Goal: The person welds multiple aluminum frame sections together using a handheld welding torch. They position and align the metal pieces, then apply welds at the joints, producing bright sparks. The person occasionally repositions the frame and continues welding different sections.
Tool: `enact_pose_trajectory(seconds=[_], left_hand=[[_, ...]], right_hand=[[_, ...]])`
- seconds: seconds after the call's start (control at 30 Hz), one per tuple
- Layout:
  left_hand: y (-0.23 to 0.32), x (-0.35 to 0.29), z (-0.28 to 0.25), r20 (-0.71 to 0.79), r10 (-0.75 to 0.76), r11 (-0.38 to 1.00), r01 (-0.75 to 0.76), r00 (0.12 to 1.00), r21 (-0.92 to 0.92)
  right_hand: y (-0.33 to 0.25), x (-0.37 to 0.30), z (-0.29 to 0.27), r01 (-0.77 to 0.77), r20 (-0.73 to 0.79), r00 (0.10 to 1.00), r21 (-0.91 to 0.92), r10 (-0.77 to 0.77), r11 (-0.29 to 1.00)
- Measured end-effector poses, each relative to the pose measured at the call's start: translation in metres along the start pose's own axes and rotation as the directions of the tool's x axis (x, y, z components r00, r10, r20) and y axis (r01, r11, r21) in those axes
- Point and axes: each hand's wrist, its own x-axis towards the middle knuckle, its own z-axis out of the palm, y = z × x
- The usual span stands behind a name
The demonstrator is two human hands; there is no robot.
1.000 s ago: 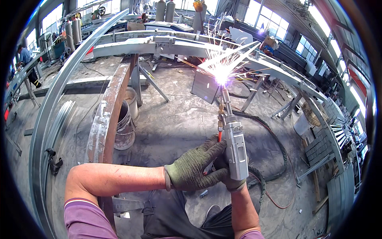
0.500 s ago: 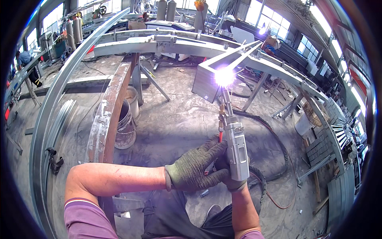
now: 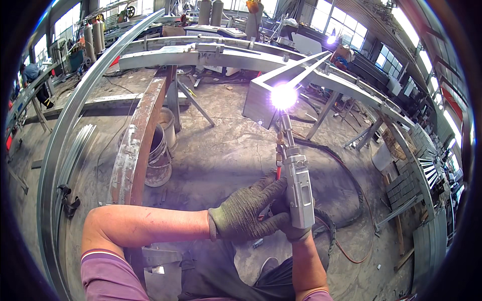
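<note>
My right hand [image 3: 289,220], in a dark glove, is closed round the grip of a silver handheld welding gun [image 3: 301,193]. Much of that hand is hidden behind the gun and my other glove. My left hand [image 3: 248,209], in a dark green knit glove, comes across from the left. Its fingers curl against the gun's grip beside my right hand, their tips partly out of sight. At the gun's nozzle a white-violet glare [image 3: 284,97] burns on the edge of a metal box-section frame [image 3: 258,103]. The glare hides the joint itself.
A rusty beam [image 3: 133,150] runs along the left, with buckets [image 3: 158,160] beside it. Long metal tubes [image 3: 55,165] stand farther left. A curved beam [image 3: 196,59] spans the far side. A black hose [image 3: 354,180] loops at right. A person [image 3: 31,75] is at the far left.
The glare at the nozzle looks a little rounder and the surroundings darker. My hands and the gun hold almost the same place.
</note>
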Motion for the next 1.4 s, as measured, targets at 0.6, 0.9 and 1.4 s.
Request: enact_pose_trajectory(seconds=[0.6,0.9,1.4], left_hand=[[0.0019,0.0008,0.0005,-0.039,-0.009,1.0,0.009,0.999,-0.002],[0.0057,0.0004,-0.0033,0.03,-0.101,0.991,0.103,0.994,-0.083],[0.0099,0.0029,-0.0073,0.062,-0.134,0.988,0.138,0.989,-0.064]], right_hand=[[0.005,-0.0018,-0.0026,0.002,-0.043,0.999,-0.136,-0.008,0.991],[-0.0001,0.0,0.0028,-0.004,-0.039,0.999,-0.108,0.0,0.994],[0.0016,-0.0017,0.0023,0.012,-0.049,0.999,-0.165,-0.02,0.986]])
